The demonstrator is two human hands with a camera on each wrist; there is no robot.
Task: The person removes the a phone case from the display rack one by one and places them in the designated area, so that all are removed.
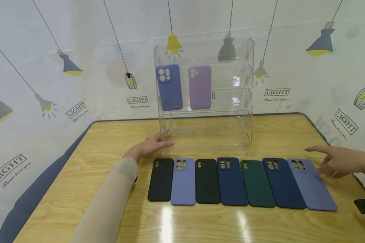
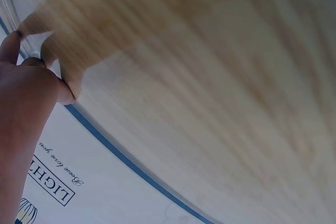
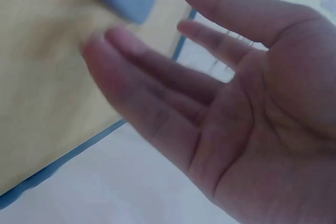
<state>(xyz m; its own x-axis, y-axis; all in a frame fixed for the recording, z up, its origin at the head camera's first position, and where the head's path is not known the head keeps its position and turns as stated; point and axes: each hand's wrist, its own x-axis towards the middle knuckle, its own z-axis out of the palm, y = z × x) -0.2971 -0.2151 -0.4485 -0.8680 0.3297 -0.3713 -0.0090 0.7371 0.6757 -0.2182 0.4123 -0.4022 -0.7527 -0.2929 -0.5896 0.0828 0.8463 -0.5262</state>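
A clear acrylic display rack (image 1: pixel 205 145) stands toward the back of the table. On its upper part, a blue phone case (image 1: pixel 171 89) leans at the left, with a lilac phone case (image 1: pixel 200 87) to its right. My left hand (image 1: pixel 150 145) holds the rack's lower left side; the left wrist view shows the fingertips at its clear edge. At the right end of a row of cases, my right hand (image 1: pixel 337 163) hovers by a periwinkle phone case (image 1: pixel 317 189). Its index finger points left, and the right wrist view shows the palm (image 3: pixel 262 114) holding nothing.
Left of the periwinkle case lie dark blue cases (image 1: pixel 284 185), a green case (image 1: pixel 258 184), black cases (image 1: pixel 207 182) and another periwinkle case (image 1: pixel 183 184), side by side. The wooden table (image 1: pixel 79 189) meets a lamp-print backdrop (image 1: pixel 103 94) behind the rack.
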